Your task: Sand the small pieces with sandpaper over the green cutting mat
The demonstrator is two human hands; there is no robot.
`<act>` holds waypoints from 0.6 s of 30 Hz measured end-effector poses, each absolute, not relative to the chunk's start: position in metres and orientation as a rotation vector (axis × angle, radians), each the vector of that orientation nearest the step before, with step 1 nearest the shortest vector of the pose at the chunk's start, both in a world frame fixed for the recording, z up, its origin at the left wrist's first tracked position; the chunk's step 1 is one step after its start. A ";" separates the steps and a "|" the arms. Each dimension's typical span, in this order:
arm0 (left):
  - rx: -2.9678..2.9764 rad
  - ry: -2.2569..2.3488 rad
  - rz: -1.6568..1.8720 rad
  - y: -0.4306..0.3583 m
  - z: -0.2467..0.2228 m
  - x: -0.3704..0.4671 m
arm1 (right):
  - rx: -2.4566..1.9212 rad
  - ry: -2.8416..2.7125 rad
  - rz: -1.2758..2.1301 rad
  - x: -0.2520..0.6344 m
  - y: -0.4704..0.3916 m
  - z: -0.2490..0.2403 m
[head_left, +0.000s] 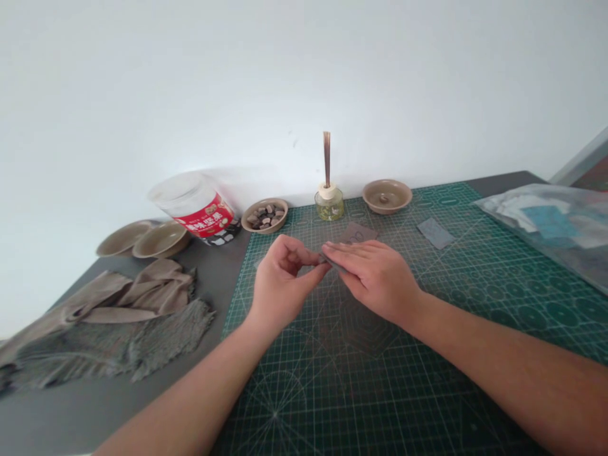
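Observation:
Above the green cutting mat (304, 380), my two hands meet at the fingertips. My left hand (278, 282) is closed in a pinch on a tiny dark piece, mostly hidden by the fingers. A dark grey, thin piece of sandpaper (338, 265) sits in my right hand (387, 275), between the thumb below and the straight fingers on top, and it touches the pinched piece. Just behind the hands lies a brownish sheet (358, 232) with handwritten marks. Farther right on the mat rests a lighter grey sheet (436, 233).
Along the wall stand a bowl (247, 225) of small blocks (266, 216), a reed diffuser (329, 202) and another bowl (387, 196). To the left are a tilted plastic jar (204, 212), two bowls (161, 240) and crumpled cloths (123, 329). A clear plastic bag (551, 221) lies at right.

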State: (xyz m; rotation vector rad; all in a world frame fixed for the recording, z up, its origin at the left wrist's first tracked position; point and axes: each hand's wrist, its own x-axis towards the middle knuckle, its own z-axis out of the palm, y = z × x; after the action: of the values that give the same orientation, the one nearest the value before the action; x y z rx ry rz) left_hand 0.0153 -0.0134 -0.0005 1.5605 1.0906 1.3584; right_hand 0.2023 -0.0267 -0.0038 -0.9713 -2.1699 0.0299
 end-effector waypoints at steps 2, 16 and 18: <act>1.579 1.111 1.352 -0.013 -0.001 0.015 | -0.980 -2.174 0.043 0.203 -0.024 -0.006; 1.517 1.029 1.332 -0.009 0.001 0.012 | -1.161 -1.665 0.528 0.210 -0.013 -0.004; 1.475 1.015 1.290 -0.008 -0.001 0.012 | -1.168 -1.582 0.637 0.207 -0.015 -0.004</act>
State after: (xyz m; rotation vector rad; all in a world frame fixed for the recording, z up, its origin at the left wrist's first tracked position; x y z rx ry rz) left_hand 0.0123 -0.0078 -0.0008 1.4753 1.0148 1.2901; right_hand 0.2071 -0.0153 -0.0044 -1.1681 -1.5824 0.6374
